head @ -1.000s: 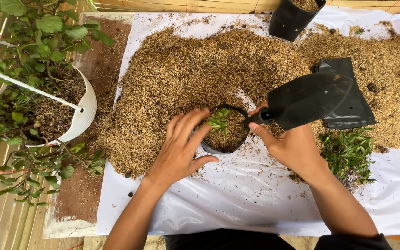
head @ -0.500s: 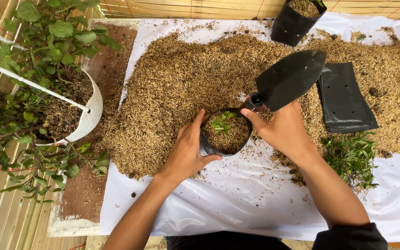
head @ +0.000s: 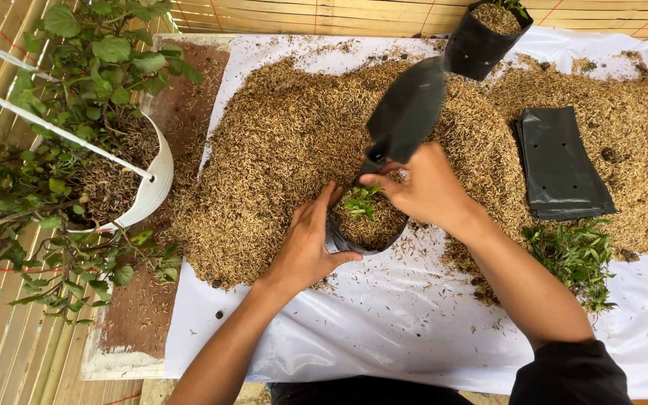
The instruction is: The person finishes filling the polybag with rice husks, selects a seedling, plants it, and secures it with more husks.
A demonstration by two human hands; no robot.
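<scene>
While a white hanging pot of leafy green plants (head: pixel 140 176) sits far left of the small black grow bag (head: pixel 365 225), the person's hands work at that bag on a white plastic sheet (head: pixel 384 337) spread over the tabletop. Left of the bag, the left hand (head: pixel 305 244) cups its side, fingers curved against the plastic and thumb wrapped under the near rim. Inside the bag, a small green seedling (head: pixel 360 202) stands in brown husk mix. Behind the bag spreads a wide heap of tan rice husk (head: pixel 279 150). At the bag's right rim, the right hand (head: pixel 425 187) is closed around the handle of a black hand trowel (head: pixel 406 112), whose blade points up and away from the bag. Farther right lie a flat stack of empty black grow bags (head: pixel 564 165) and a bundle of green cuttings (head: pixel 575 255). Beyond the trowel stands a second filled black bag (head: pixel 481 41).
</scene>
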